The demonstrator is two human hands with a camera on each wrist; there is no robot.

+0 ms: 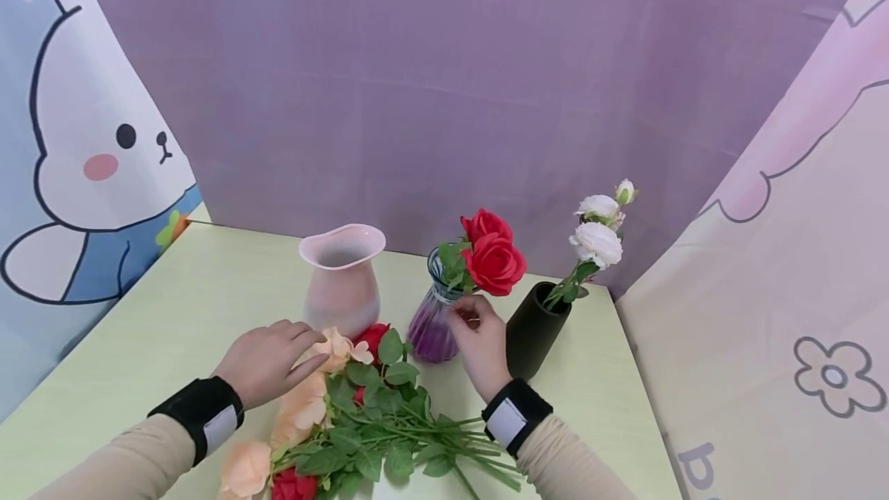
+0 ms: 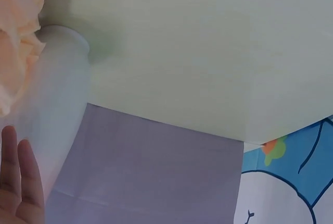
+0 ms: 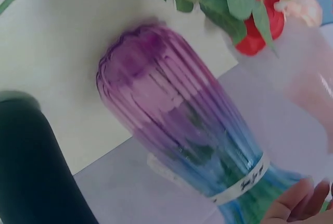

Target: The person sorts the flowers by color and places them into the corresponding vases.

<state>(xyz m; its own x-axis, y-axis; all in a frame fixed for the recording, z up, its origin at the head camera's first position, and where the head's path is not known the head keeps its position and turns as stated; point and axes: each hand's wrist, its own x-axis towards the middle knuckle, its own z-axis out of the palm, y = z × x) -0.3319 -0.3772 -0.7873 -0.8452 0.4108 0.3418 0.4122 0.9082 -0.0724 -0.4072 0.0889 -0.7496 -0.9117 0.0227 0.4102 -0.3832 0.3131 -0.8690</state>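
Two hands at work among artificial flowers and three vases on a pale green counter (image 1: 174,307).

Right hand (image 1: 481,342) raised at the neck of the ribbed purple glass vase (image 1: 432,324), fingertips pinching at the stems of the red roses (image 1: 491,253) standing in it; exact grip partly hidden. Left hand (image 1: 267,361) released, fingers straight, resting on a peach bloom (image 1: 338,347) of the loose flower pile (image 1: 361,423) lying on the counter. Pink vase (image 1: 343,278) just behind that hand. Black vase (image 1: 533,329) with white roses (image 1: 596,241) just right of the purple one.
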